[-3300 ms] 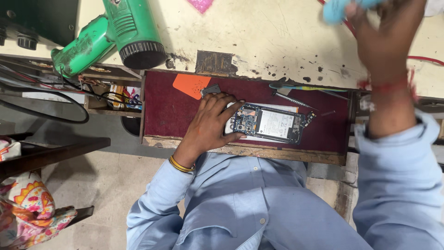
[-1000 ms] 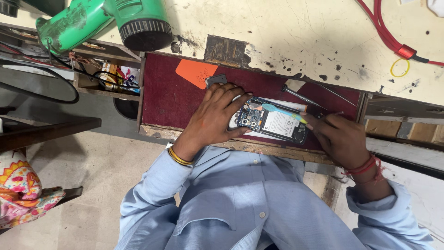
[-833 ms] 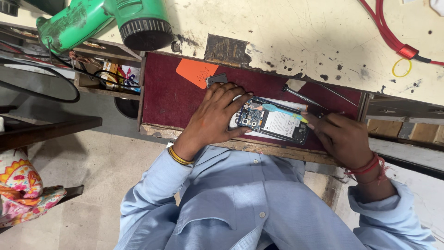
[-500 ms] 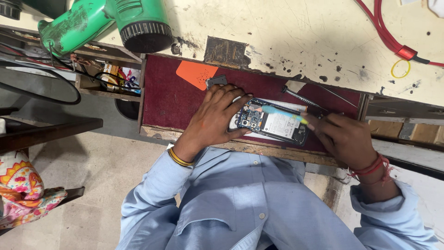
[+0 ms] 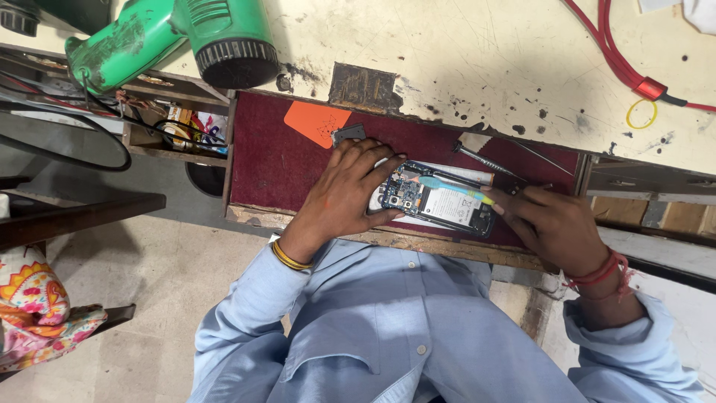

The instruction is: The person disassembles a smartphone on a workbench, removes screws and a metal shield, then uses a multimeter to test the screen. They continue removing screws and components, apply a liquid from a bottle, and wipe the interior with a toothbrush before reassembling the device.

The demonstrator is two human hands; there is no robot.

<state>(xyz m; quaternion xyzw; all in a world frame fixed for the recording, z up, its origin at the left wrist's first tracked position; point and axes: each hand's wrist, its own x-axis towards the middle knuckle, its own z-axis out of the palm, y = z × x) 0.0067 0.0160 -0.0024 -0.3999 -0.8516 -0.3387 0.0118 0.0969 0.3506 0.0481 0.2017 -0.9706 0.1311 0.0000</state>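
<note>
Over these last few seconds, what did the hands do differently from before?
The right hand came down from high over the bench to the opened phone and now holds a light-blue brush across its insides. The left hand stayed pressed on the phone's end; the green heat gun and orange card did not move.

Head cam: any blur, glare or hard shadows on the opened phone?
Head view: the opened phone is sharp and evenly lit, no glare; soft shadow under the left hand; right hand crisp, no motion blur; the green heat gun is cropped at top.
</note>
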